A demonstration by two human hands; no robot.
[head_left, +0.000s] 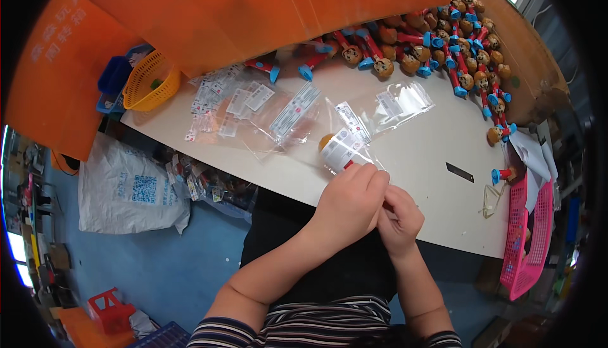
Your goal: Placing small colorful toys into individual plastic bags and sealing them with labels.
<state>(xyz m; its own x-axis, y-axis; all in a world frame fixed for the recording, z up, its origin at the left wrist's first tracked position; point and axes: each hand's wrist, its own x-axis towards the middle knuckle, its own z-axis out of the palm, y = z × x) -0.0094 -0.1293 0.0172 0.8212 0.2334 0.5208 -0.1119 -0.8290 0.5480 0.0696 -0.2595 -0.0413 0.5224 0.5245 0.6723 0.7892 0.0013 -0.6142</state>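
Observation:
A clear plastic bag (366, 156) with a white printed label lies at the table's front, under my fingers. Inside it is a toy figure (326, 141), its brown head at the far end and a bit of red near my hand. My left hand (352, 200) is closed round the near part of the bag and covers most of the figure. Right against it, my right hand (400, 219) is closed with thumb and fingers pinched at the bag's near end; the exact grip is partly hidden. Beyond lie flat clear bags (294, 117) and another labelled bag (405, 104).
Many toy figures (383, 67) with red stems and blue bases are heaped at the back and right. An orange box (266, 12) overhangs the far edge. A yellow basket (152, 82) stands left, a pink basket (518, 246) right. A dark blade (460, 172) lies on the table (437, 151).

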